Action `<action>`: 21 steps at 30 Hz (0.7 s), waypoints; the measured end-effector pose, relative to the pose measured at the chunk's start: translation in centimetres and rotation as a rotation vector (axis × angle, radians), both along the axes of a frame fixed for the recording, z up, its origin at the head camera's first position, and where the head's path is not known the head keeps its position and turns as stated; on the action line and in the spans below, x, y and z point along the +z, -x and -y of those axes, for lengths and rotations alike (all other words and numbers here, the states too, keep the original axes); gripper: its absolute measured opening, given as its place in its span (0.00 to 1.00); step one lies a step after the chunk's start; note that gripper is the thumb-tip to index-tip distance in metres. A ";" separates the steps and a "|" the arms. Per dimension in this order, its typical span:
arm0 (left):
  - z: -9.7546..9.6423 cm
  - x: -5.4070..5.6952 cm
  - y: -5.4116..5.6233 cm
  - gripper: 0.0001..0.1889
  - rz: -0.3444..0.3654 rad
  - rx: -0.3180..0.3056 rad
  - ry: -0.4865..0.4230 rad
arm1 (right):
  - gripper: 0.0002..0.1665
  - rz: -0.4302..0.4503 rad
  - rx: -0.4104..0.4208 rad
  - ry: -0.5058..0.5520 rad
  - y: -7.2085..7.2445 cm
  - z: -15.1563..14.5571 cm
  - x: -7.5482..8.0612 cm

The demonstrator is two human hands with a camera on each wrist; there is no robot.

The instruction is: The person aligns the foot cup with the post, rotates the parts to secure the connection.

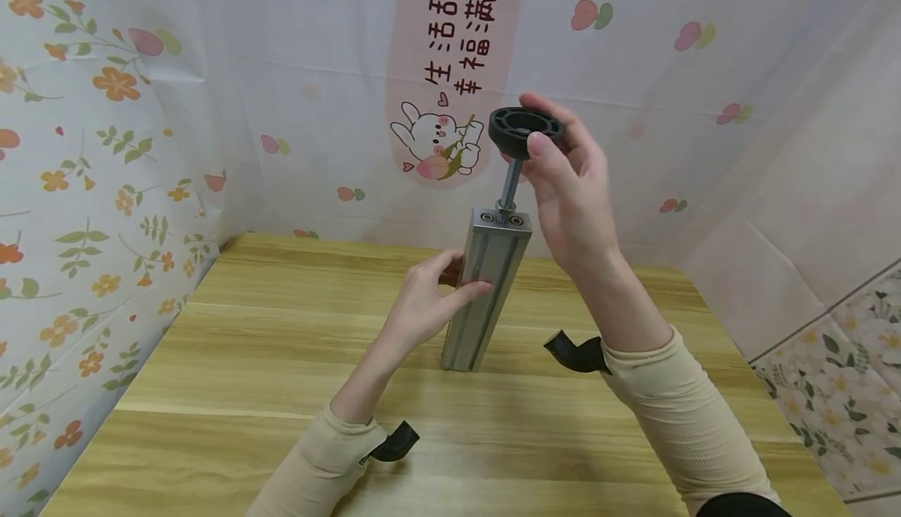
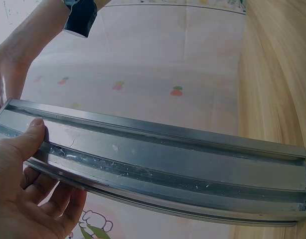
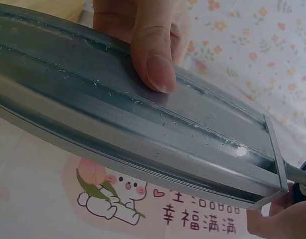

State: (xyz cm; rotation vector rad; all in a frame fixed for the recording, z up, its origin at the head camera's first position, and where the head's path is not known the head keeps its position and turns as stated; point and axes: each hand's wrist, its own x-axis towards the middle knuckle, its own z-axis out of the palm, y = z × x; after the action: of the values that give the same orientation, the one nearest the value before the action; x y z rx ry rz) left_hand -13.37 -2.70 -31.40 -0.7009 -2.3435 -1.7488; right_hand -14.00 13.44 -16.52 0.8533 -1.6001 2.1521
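Observation:
A grooved aluminium profile [image 1: 488,290] stands upright on the table, leaning slightly to the right at its top. From its end plate rises a threaded rod with a nut [image 1: 505,206], topped by a round black levelling foot [image 1: 524,130]. My left hand [image 1: 432,294] grips the profile's upper half, thumb on the near face and fingers behind; the left wrist view shows that thumb [image 2: 31,139] flat on the grooved metal. My right hand [image 1: 573,188] holds the black foot by its rim, thumb in front and fingers at the far side. In the right wrist view the foot [image 3: 305,181] shows only partly.
The wood-grain table [image 1: 281,392] carries the profile's lower end. Behind it hangs a printed cloth [image 1: 303,71] with a cartoon rabbit and lettering; a flowered cloth [image 1: 105,188] covers the left side. Black wrist mounts [image 1: 573,351] stick out from both sleeves.

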 end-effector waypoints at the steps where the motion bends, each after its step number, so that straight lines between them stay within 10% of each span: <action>1: 0.0 0.0 0.0 0.16 -0.001 0.000 0.001 | 0.30 -0.013 -0.028 -0.011 -0.1 0.0 0.0; 8: 0.0 0.0 -0.1 0.16 0.001 0.001 -0.003 | 0.35 -0.049 -0.151 -0.074 -0.6 -0.1 0.3; 21: 0.0 0.0 0.0 0.17 -0.021 0.000 -0.004 | 0.29 -0.021 0.027 -0.019 -0.3 0.0 0.0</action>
State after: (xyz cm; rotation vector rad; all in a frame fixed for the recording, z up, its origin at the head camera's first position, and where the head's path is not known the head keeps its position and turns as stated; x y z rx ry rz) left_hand -13.35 -2.71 -31.38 -0.7149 -2.3258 -1.7374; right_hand -13.70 13.40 -16.49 0.9055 -1.6107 2.1417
